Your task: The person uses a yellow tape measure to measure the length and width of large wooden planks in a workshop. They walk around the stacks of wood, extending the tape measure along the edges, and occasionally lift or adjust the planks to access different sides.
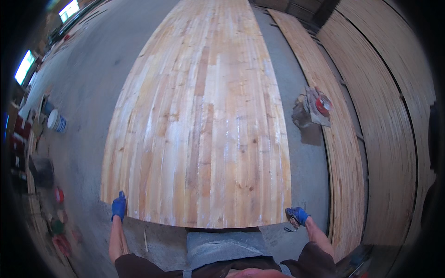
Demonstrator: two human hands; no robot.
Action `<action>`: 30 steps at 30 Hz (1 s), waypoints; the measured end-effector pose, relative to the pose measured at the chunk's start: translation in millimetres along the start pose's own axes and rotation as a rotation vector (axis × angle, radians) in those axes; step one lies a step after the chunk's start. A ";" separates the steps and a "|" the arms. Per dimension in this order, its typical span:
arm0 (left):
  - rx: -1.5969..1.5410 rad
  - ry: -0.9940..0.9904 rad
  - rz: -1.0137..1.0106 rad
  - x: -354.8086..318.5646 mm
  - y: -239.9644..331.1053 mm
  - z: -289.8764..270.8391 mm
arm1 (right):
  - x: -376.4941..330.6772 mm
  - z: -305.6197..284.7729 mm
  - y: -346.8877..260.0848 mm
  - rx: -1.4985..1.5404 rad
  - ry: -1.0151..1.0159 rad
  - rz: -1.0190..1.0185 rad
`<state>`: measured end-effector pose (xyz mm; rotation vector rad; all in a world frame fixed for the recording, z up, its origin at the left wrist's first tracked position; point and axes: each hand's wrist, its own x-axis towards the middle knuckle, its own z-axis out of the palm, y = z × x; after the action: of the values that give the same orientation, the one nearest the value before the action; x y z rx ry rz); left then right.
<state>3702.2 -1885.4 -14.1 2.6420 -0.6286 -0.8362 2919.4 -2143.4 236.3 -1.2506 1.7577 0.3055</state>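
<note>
A long, wide panel of glued pale wood strips (pixel 204 139) stretches away from me, its near edge just in front of my body. My left hand (pixel 119 206), in a blue glove, is closed over the near edge close to the left corner. At the near right corner, my right hand (pixel 298 216), also in a blue glove, grips the panel from the side. Beneath the right hand shows a small tan and dark object (pixel 294 223) with a thin dark loop; what it is, I cannot make out. A grey apron (pixel 227 248) covers my front.
A narrower wood panel (pixel 345 167) lies to the right, near tall stacks of boards (pixel 384 120). Beside it stands a wrapped block with a red tape roll (pixel 323 105) on top. On the left are a white bucket (pixel 56 121) and a dark tub (pixel 41 170).
</note>
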 end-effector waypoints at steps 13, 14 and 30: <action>-0.035 -0.245 0.041 13.0 19.8 9.1 | -53.7 17.4 -48.6 0.018 0.157 0.340; -0.048 -0.237 0.052 6.6 26.3 -4.0 | -51.6 14.5 -41.2 -0.017 0.165 0.320; -0.892 -0.777 0.576 -294.4 169.2 -62.9 | -93.0 271.4 -272.5 0.330 0.144 -0.873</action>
<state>3470.2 -1877.6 241.6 1.2150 -0.8532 -1.4836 3299.4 -2033.4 243.0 -1.6685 1.1504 -0.5648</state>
